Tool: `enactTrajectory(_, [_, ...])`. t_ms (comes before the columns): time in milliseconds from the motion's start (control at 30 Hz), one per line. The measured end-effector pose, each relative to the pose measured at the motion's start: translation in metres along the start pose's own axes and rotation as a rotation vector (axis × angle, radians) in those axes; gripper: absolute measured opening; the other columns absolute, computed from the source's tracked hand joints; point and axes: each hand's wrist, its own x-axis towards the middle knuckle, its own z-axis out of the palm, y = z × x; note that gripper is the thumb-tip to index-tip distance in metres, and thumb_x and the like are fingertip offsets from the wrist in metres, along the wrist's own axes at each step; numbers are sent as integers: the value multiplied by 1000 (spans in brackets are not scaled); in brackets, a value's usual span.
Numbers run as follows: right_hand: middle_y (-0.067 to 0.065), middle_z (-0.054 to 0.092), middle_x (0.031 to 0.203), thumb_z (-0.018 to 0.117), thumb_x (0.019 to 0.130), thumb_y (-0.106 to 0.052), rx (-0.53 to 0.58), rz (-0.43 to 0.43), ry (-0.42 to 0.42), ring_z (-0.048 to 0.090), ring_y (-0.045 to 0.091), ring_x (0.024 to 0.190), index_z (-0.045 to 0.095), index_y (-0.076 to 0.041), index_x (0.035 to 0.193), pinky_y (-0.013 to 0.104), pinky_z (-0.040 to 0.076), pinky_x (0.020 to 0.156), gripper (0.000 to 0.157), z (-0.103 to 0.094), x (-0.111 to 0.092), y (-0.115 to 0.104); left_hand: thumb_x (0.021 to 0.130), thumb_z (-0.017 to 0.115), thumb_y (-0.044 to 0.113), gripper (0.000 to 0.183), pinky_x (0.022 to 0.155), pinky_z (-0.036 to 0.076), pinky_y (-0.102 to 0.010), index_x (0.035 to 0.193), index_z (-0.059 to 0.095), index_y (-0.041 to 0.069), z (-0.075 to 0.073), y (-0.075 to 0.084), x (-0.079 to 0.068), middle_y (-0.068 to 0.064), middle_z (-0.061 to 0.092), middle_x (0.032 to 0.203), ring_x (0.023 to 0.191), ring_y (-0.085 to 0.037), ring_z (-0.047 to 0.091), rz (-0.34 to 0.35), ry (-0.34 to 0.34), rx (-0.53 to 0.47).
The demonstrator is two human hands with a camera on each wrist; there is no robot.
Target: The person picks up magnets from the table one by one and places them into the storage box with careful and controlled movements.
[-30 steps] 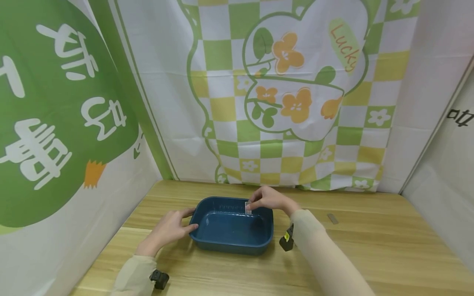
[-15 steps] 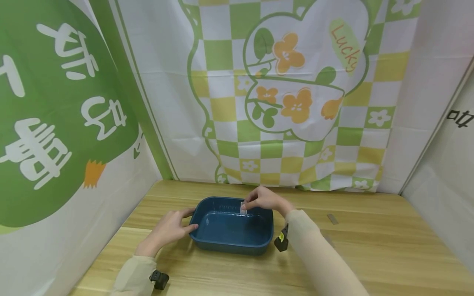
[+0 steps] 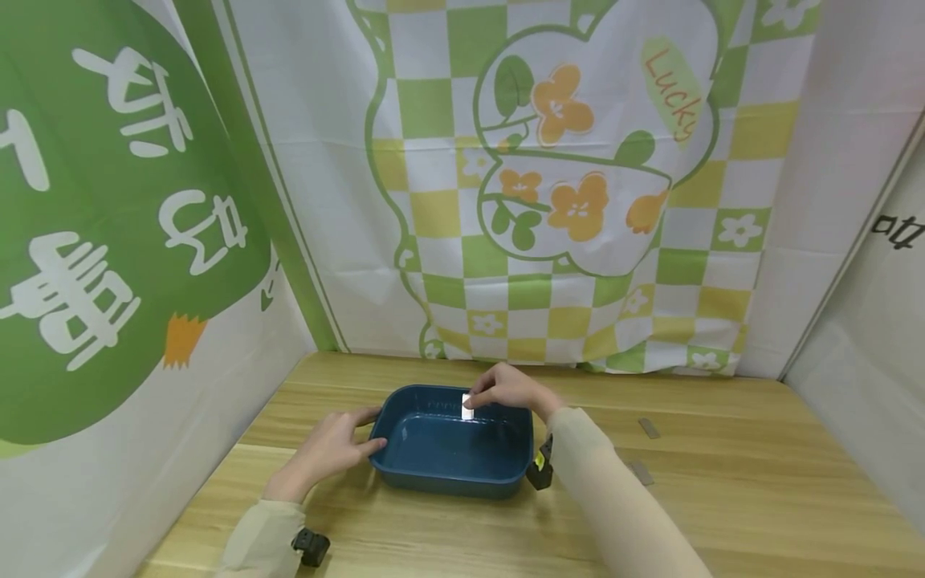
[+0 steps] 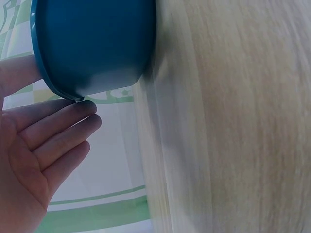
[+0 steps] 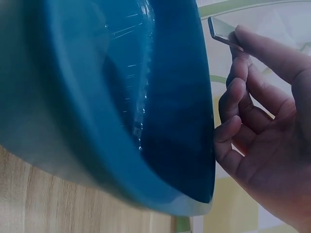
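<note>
A dark blue plastic basin (image 3: 451, 486) sits on the wooden table. My left hand (image 3: 327, 449) holds its left end, thumb on the rim and index finger at the back-left corner. In the left wrist view the other fingers of that left hand (image 4: 53, 136) stretch out beneath the basin's rim. Over the basin's back right part, my right hand (image 3: 511, 387) pinches a small flat rectangular metal piece (image 3: 466, 408) between thumb and fingertips. The right wrist view shows this metal piece (image 5: 222, 32) close to the basin's rim, with the remaining fingers curled.
Two small flat grey pieces lie on the table at right: a farther piece (image 3: 649, 427) and a nearer piece (image 3: 641, 472) beside the right sleeve (image 3: 614, 482). A printed green-and-white cloth (image 3: 564, 241) hangs behind the table (image 3: 759, 482).
My right hand has moved left along the basin's back side with the metal piece, which now shines brighter. The sleeve's shift uncovers the nearer grey piece. The left hand and basin stay put.
</note>
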Motion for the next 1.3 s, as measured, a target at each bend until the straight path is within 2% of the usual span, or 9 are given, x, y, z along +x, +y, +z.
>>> enactTrajectory(167, [2,73,89,72,83,-29,11,-1,1,65,30,91,76,-10,90,48,51,87,21,2,2,0,84,71,30,53,94,49,-49,128,58,3,0,-1,0,-16,64,123,112,-33,61,1,-1,1])
enactTrajectory(267, [1,72,88,72,83,-30,7,8,2,65,32,93,76,-11,89,47,52,87,20,3,4,1,84,71,30,53,95,49,-49,128,58,3,1,-1,0,-16,64,123,112,-33,61,0,-1,0])
enactTrajectory(667, [0,73,90,73,81,-31,-9,25,2,66,26,86,77,-12,91,39,54,81,22,10,13,0,83,72,30,53,94,49,-48,127,58,3,1,-2,1,-15,64,122,111,-33,62,8,6,13])
enactTrajectory(967, [1,72,85,73,81,-34,-7,45,2,65,26,82,76,-13,93,40,53,76,24,13,19,-3,83,72,30,54,93,49,-49,127,58,2,1,-3,0,-16,64,122,111,-33,62,8,8,5])
enactTrajectory(1167, [3,73,85,73,82,-31,20,59,-2,67,30,87,76,-11,94,45,54,80,24,14,20,-6,83,72,30,54,93,49,-49,127,58,2,1,-3,1,-16,64,123,111,-33,62,5,6,6])
enactTrajectory(1300, [2,73,87,72,82,-30,18,54,-8,68,22,82,77,-10,95,42,55,79,24,15,21,-6,84,72,30,54,94,49,-49,127,58,2,2,-3,1,-15,64,123,111,-33,62,7,6,1])
